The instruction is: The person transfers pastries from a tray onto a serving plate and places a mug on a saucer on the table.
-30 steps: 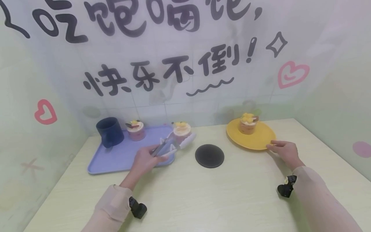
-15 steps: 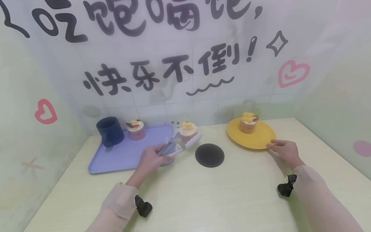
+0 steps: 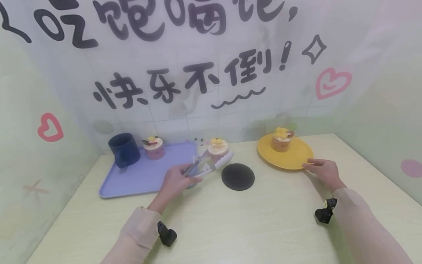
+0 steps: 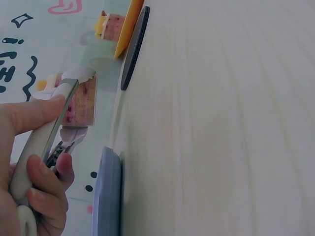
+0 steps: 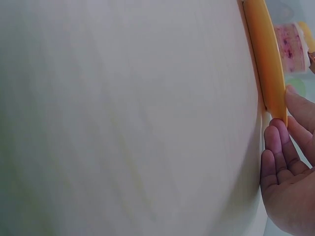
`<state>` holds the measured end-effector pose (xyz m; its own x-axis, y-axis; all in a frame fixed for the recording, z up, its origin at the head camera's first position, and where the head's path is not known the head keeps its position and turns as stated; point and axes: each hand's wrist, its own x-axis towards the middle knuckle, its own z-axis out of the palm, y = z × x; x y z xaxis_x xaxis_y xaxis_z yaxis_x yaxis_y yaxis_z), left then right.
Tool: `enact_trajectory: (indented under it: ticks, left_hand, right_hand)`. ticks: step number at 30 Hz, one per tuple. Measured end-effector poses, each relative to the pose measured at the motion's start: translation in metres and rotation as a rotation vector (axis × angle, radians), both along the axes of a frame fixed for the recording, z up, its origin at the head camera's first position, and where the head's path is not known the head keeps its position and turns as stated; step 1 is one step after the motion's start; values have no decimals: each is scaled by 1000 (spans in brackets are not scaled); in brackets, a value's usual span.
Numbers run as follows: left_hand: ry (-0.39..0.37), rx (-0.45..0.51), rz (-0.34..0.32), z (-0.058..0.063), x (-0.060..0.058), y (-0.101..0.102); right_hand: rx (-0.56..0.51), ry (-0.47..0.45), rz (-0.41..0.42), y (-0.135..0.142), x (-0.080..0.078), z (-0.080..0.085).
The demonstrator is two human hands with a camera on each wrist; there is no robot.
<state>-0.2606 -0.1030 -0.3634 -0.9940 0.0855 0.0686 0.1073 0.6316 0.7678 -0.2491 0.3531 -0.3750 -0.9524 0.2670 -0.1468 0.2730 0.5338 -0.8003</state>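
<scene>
My left hand (image 3: pixel 174 181) holds a pair of tongs (image 3: pixel 224 160) with pale tips. Between those tips is a small layered dessert cup (image 3: pixel 217 147) with a creamy top and yellow pieces. The left wrist view shows this dessert cup (image 4: pixel 84 105) raised above the table, partly hidden by a tong arm. At the right, my right hand (image 3: pixel 324 172) pinches the near rim of a yellow plate (image 3: pixel 298 158), thumb on top and fingers below. Another dessert cup (image 3: pixel 281 143), topped with yellow fruit, stands upright on the plate.
On the left lies a lilac tray (image 3: pixel 132 181), carrying a dark blue mug (image 3: pixel 126 152) and a third dessert cup (image 3: pixel 154 149). A round black coaster (image 3: pixel 238 176) lies between tray and plate. The wall (image 3: pixel 230 126) rises directly behind.
My left hand has moved rightward, carrying the tongs and dessert cup from over the tray's right edge to beyond it, nearer the coaster. My right hand and the plate have stayed put.
</scene>
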Motion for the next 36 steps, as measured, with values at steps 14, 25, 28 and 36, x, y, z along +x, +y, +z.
enact_trajectory:
  ticks: [14,25,28,36]
  left_hand:
    - [-5,40,-14,-3,-2,8]
    - [-10,50,-20,-2,-1,16]
    - [-22,61,-23,-3,-2,18]
    - [-2,62,-24,-7,-4,25]
  right_hand:
    - [7,12,-6,-2,-1,-2]
    - [4,-1,-1,-1,-1,-3]
    - [0,-4,3,0,-1,-3]
    - [10,-7,-2,1,-1,-2]
